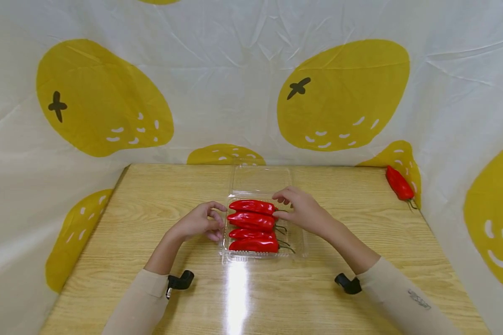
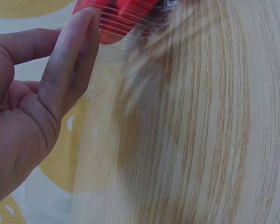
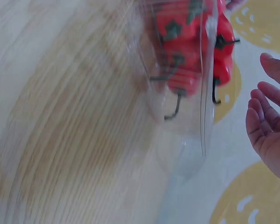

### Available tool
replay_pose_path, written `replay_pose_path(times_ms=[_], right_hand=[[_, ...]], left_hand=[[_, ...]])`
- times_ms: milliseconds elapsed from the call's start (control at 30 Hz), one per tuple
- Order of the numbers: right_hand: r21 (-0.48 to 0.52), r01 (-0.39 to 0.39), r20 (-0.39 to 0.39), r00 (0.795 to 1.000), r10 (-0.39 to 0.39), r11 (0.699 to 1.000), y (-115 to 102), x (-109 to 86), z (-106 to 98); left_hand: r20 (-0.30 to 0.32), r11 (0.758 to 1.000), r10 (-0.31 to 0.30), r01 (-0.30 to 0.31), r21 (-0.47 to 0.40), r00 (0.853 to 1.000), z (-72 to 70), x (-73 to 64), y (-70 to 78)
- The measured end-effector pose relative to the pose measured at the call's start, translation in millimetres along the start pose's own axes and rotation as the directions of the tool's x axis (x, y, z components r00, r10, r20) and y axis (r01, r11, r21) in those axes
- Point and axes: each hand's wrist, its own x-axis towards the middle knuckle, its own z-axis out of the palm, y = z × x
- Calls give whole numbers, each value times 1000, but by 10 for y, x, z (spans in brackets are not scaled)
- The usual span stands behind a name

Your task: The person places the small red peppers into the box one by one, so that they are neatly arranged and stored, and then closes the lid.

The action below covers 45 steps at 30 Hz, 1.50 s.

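A clear plastic clamshell box (image 1: 295, 239) lies with its lid (image 1: 261, 180) folded back toward the far edge. Inside it, several red peppers (image 1: 251, 220) lie side by side, green stems pointing right. My left hand (image 1: 199, 221) is at the box's left side, fingers loosely bent, fingertips close to the wall; whether they touch it I cannot tell. Over the right side hovers my right hand (image 1: 303, 211), near the stems. In the right wrist view that hand (image 3: 273, 114) holds nothing, its fingers slightly curved and apart from the peppers (image 3: 177, 65).
One more red pepper (image 1: 399, 184) lies at the far right corner of the wooden table (image 1: 352, 200). A white cloth (image 1: 226, 102) with yellow fruit prints hangs behind the table and along its sides.
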Motion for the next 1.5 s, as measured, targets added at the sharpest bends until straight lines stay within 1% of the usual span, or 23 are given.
replay_pose_path(times_ms=[267,400,567,733,833,1000,1133,1233,1400,1500], right_hand=[[-8,-25,-92,995,24,1000,248,-167,-212],[-12,-42,-145,989,40,999,449,-281,-311],[-17,-120,-171,979,116,993,736,-437,-426],[-15,-203,-198,960,196,979,1031,-595,-573],[7,-258,-215,943,253,966,1215,-685,-680],[25,-333,-276,904,326,943,1544,-804,-839],[2,-417,-311,864,396,909,1796,-874,-949],[-13,-484,-302,836,458,875,1972,-931,-1039],[-7,-537,-304,804,510,843,2227,-1022,-1139],[-10,-555,-302,795,527,832,2334,-1046,-1171]], left_hand=[[1,1000,2,-2,11,1000,0,13,-9],[3,1000,3,-3,9,1000,1,6,-10],[2,1000,0,0,6,1000,0,-2,-6],[1,1000,-2,2,6,1000,3,-7,-14],[-1,1000,-2,2,12,1000,5,-9,-20],[-4,1000,3,-3,19,1000,7,2,-23],[-5,1000,4,-4,16,1000,8,5,-30],[-5,1000,2,-2,15,1000,7,6,-30],[-1,1000,5,-5,24,1000,10,9,-20],[-2,1000,8,-8,26,1000,12,4,-18]])
